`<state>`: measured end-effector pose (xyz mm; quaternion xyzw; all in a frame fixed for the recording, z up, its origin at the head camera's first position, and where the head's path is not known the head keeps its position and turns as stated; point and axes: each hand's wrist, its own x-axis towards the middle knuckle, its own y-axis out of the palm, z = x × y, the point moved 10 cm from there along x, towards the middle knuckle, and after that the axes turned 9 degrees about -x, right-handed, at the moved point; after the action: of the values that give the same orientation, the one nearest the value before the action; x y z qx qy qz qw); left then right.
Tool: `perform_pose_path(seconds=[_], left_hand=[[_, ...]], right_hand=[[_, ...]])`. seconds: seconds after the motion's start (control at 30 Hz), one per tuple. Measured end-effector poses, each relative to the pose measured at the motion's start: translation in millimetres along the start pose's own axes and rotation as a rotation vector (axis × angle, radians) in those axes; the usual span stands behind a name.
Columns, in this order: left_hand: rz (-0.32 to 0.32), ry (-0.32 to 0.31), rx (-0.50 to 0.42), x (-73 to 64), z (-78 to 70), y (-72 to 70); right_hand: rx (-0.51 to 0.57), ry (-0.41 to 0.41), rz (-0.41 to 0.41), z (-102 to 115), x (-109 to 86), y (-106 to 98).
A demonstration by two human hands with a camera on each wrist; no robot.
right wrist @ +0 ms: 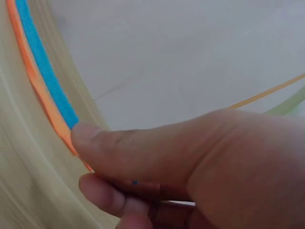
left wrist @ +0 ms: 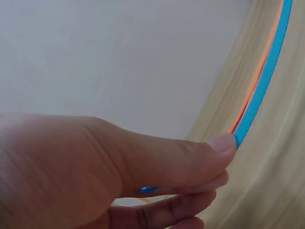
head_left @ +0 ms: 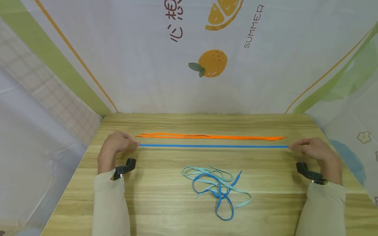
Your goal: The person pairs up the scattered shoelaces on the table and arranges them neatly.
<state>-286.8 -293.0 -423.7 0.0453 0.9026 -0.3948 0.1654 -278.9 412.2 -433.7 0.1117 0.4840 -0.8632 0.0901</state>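
A blue shoelace [head_left: 212,146] runs straight and taut from side to side, with a hand at each end. My left hand [head_left: 119,142] pinches its left end between thumb and finger; in the left wrist view the thumb [left wrist: 221,145] covers the grip and a blue tip pokes out behind it. At the other end my right hand [head_left: 314,149] pinches the lace likewise, the thumb [right wrist: 90,136] lying over it in the right wrist view. Just beyond lie orange shoelaces [head_left: 236,137], stretched out nearly parallel to the blue one.
Nearer the front of the wooden table [head_left: 159,203], a second blue shoelace [head_left: 220,193] lies loosely tangled with a pale green shoelace [head_left: 246,193]. A white printed curtain [head_left: 147,82] hangs behind the table's back edge. Black wrist mounts [head_left: 125,167] sit at both sleeve cuffs.
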Motion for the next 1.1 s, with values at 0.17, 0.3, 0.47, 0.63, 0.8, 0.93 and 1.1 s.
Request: perform_pose_path(seconds=[0.17, 0.3, 0.47, 0.63, 0.8, 0.93, 1.1], left_hand=[[-0.02, -0.007, 0.036, 2.3, -2.1, 2.6], [-0.03, -0.003, 0.08, 5.4, -6.6, 6.6], [-0.032, -0.031, 0.096, 6.5, -8.7, 11.9], [-0.032, -0.047, 0.088, 6.4, -9.4, 15.1], [-0.035, -0.053, 0.083, 6.8, -10.4, 16.9], [-0.031, -0.058, 0.088, 7.4, -11.9, 19.5], [-0.026, -0.07, 0.093, 7.9, -12.9, 22.6]], right_hand=[[-0.083, -0.009, -0.014, 1.1, 5.2, 0.8], [-0.092, -0.01, -0.01, 4.4, 8.2, 2.9], [-0.074, 0.002, -0.004, 6.1, 10.0, 6.3], [-0.077, 0.009, -0.002, 6.2, 11.5, 8.8], [-0.104, 0.004, -0.001, 6.0, 13.7, 10.9], [-0.115, 0.001, 0.001, 6.0, 14.5, 12.9], [-0.099, 0.011, 0.01, 5.2, 15.1, 16.3]])
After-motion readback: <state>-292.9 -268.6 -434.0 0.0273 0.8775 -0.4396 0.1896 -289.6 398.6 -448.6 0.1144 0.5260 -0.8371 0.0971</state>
